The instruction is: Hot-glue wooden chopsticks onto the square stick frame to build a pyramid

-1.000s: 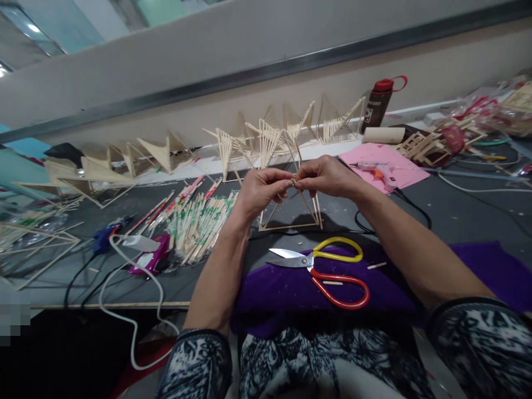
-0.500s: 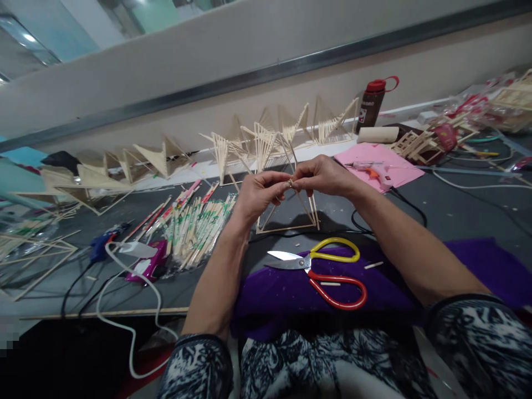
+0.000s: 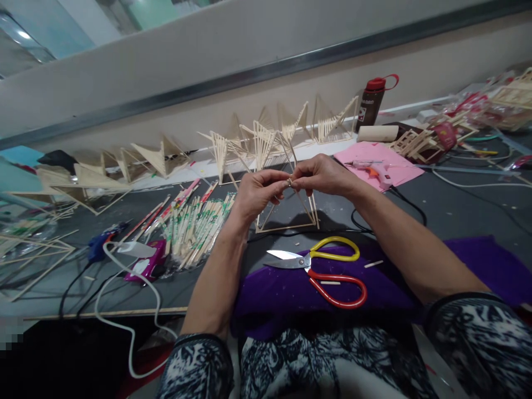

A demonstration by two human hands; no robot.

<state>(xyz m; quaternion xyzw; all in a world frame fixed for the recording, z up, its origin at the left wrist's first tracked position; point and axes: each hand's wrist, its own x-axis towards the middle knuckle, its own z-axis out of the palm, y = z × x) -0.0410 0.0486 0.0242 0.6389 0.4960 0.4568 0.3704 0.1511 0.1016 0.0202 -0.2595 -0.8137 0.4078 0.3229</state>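
Your left hand (image 3: 254, 194) and right hand (image 3: 321, 175) meet in a fine pinch at the peak of a thin-barred wooden stick structure (image 3: 286, 228) mid-frame; the bit gripped there is too small to make out. Below centre, scissors (image 3: 302, 262) with steel blades and smooth yellow and red loops lie across soft purple cloth (image 3: 266, 293). Crinkly, green-printed plastic wraps slender sticks (image 3: 199, 227) left of centre.

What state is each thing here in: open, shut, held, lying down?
Left hand: fingertips pinched at the stick frame's top
Right hand: fingertips pinched there too
Stick frame: held at its top
Scissors: lying, blades open
Bottle: upright, lid on
Pink glue gun: lying down; whether hot, can't tell
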